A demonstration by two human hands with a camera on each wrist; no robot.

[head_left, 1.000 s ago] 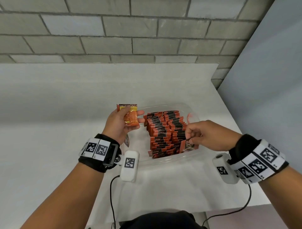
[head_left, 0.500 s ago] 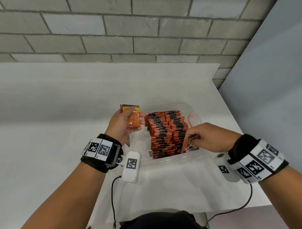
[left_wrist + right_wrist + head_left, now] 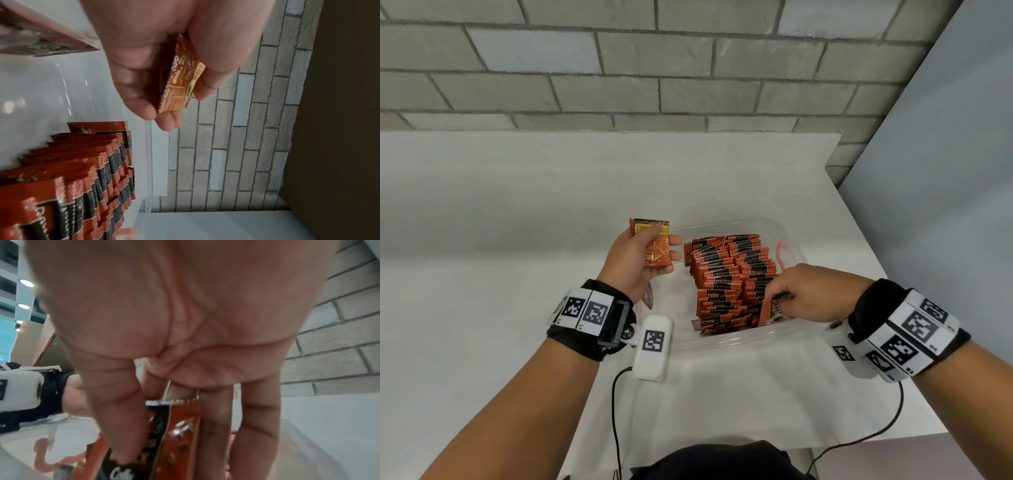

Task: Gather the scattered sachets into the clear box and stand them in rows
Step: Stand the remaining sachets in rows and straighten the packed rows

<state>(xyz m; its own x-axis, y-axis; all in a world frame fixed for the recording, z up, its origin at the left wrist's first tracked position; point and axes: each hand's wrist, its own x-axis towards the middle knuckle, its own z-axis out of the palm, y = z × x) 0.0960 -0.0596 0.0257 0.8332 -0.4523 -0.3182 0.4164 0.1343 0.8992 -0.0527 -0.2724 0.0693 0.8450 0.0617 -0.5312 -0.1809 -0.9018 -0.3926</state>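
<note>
A clear box (image 3: 726,344) sits on the white table and holds two rows of orange-and-black sachets (image 3: 726,274) standing on edge. My left hand (image 3: 640,257) hovers at the box's left rim and grips a small stack of orange sachets (image 3: 657,245), seen edge-on in the left wrist view (image 3: 180,81). My right hand (image 3: 801,294) reaches into the near right end of the box and pinches one sachet (image 3: 774,310) upright against the right row; thumb and fingers hold it (image 3: 176,431). More sachets (image 3: 82,178) fill the box below the left hand.
A grey brick wall (image 3: 654,68) runs behind the table. A pale panel (image 3: 945,205) stands at the right beyond the table's edge. A reddish mark (image 3: 780,253) shows on the box's far right wall. Cables (image 3: 616,411) hang from both wrist cameras.
My right hand has lowered its sachet from above the right row down into the near end of that row. My left hand has stayed by the rim with its stack.
</note>
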